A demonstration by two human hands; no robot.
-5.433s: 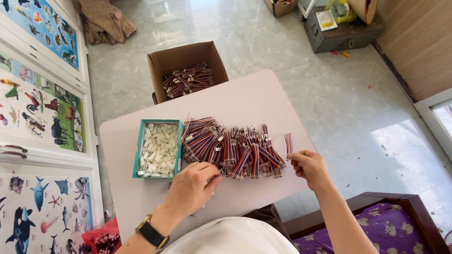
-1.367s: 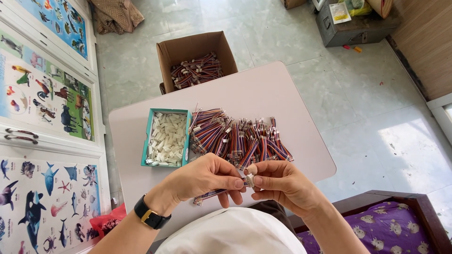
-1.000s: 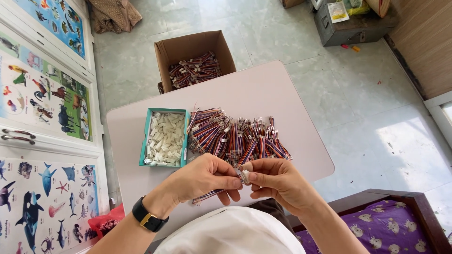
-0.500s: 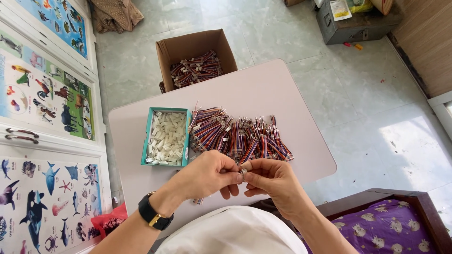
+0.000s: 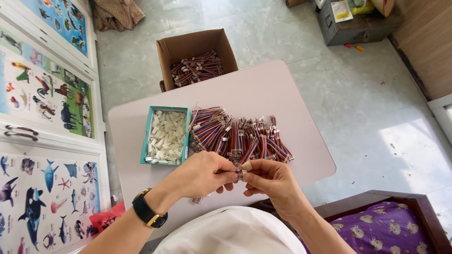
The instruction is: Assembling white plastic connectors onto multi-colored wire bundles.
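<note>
Over the near edge of the pale pink table, my left hand and my right hand meet at the fingertips. Between them they pinch a small white connector with a short bundle of coloured wires; a wire end hangs below the left hand. Just beyond the hands lies a heap of striped wire bundles. A teal box of small white connectors sits to the left of the heap. A black watch is on my left wrist.
A brown cardboard box holding more wire bundles stands on the floor behind the table. Animal posters cover the white cupboard doors on the left. A dark wooden frame with a purple cushion is at the lower right.
5.4 s ago the hands were apart, the left on the table, the right holding a wire bundle. They have since come together on a connector and wires, shifting slightly over the last second.
</note>
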